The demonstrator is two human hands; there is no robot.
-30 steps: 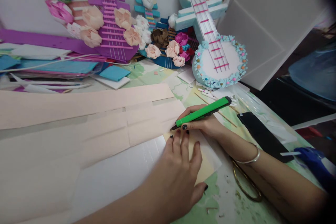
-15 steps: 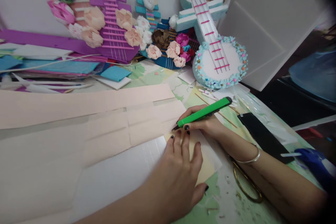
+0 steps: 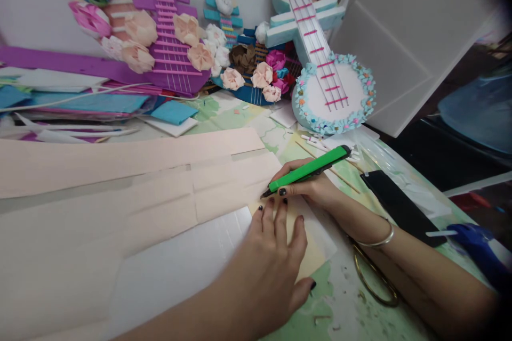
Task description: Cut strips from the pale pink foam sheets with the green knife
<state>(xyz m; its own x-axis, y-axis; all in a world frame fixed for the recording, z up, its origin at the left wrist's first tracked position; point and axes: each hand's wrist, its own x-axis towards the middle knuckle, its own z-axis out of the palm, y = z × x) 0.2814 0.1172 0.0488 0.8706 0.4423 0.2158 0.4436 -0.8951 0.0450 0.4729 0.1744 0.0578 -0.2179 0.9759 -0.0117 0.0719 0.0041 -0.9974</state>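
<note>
My right hand (image 3: 320,187) grips a green utility knife (image 3: 306,170), its tip pointing down and left at the right end of a pale pink sheet (image 3: 160,200). Just in front of it, my left hand (image 3: 272,261) lies flat, fingers spread, with the fingertips close to the blade end. Under that hand are a pale yellow piece (image 3: 312,261) and part of a white board (image 3: 180,256). A separate pale pink strip (image 3: 120,157) runs along the far side of the sheet. Whether the blade touches the sheet, I cannot tell.
Paper-flower-trimmed model guitars, one purple (image 3: 172,45) and one light blue (image 3: 332,82), lean at the back. Coloured sheets (image 3: 80,101) pile up at left. Gold-handled scissors (image 3: 374,277), a black flat piece (image 3: 400,205) and a blue tool (image 3: 480,250) lie at right.
The whole view has shifted very slightly. My hands and the utility knife stay in nearly the same place on the sheet.
</note>
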